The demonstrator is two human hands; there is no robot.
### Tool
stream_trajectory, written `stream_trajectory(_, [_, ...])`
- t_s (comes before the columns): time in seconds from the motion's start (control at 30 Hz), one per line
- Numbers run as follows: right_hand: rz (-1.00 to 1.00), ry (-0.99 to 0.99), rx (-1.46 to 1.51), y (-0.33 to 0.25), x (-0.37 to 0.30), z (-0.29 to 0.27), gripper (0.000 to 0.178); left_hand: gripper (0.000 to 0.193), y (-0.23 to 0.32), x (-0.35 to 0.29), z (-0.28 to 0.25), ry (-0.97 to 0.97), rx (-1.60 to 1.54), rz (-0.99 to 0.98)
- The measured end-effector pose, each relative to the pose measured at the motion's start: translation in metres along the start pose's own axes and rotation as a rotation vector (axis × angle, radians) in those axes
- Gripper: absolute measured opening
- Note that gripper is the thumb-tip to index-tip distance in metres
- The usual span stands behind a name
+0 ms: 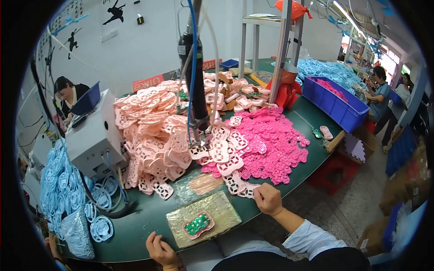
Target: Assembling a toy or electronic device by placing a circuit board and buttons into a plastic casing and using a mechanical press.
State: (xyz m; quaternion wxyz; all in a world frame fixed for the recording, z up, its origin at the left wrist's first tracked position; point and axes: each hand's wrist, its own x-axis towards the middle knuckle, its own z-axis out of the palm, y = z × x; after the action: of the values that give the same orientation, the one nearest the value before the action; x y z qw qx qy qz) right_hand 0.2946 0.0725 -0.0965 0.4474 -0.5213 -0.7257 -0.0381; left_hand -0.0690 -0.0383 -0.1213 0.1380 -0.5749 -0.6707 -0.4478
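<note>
My right hand (270, 199) is closed at the table's front edge, its fingertips pinching the end of a light-pink cut-out plastic frame (247, 190). That frame lies at the near end of a trail of similar pieces. Beside the near left edge of a film-wrapped pad (228, 211), my left hand (161, 250) has its fingers loosely bent and apart, with nothing seen in them. On the pad rests a small pink-rimmed piece with a green studded middle (198, 225). Above the trail hangs a black upright powered screwdriver (199, 81) with a blue hose; its tip is among the pink frames.
Light-pink frames (153, 122) and bright-pink parts (271, 144) are heaped across the green table (144, 226). At left stand a grey machine box (95, 135) and blue rings (63, 185). A blue bin (337, 106) sits far right. Other people (382, 92) work beyond.
</note>
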Motion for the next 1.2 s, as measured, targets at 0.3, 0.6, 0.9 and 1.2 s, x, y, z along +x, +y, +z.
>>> stream_trajectory(0.3, [-0.028,-0.102,0.164,0.002,0.01,-0.008,0.009,0.02,0.021,0.017,-0.001,-0.017,0.098,0.015])
stream_trajectory(0.6, [-0.051,-0.175,0.277,0.005,0.01,-0.009,0.004,0.029,-0.005,0.005,-0.011,-0.174,0.1,-0.108])
stream_trajectory(0.9, [-0.036,-0.265,0.163,0.005,0.038,-0.024,0.007,0.024,0.003,0.008,-0.005,-0.136,0.086,-0.087])
stream_trajectory(1.2, [-0.227,-0.489,-0.007,0.058,0.097,-0.007,0.035,0.022,-0.004,0.004,-0.008,-0.127,0.069,-0.074])
